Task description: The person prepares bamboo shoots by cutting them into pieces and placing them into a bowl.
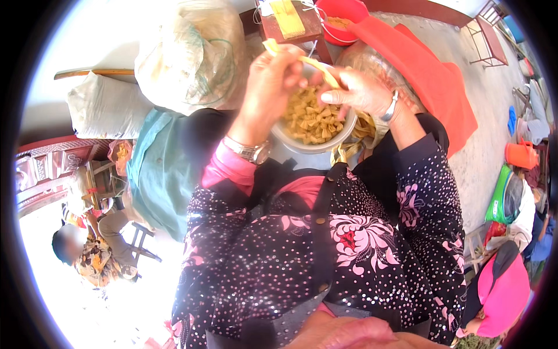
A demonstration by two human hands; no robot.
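Observation:
A narrow pale-yellow strip runs between my two hands above a bowl. My left hand, with a metal wristwatch, pinches it near one end, and that tip sticks out past the fingers. Around the other end close the thumb and fingers of my right hand, which wears a silver bangle. Many small folded yellow pieces fill the round light-coloured bowl under the hands. Longer yellowish strips hang beside its lower right rim. Fingers hide part of the bowl's far side.
Beyond the bowl, a brown stool carries a flat yellow bundle. A red bucket and red cloth are right of it. Large plastic sacks and teal fabric crowd the left. Other people sit at both sides.

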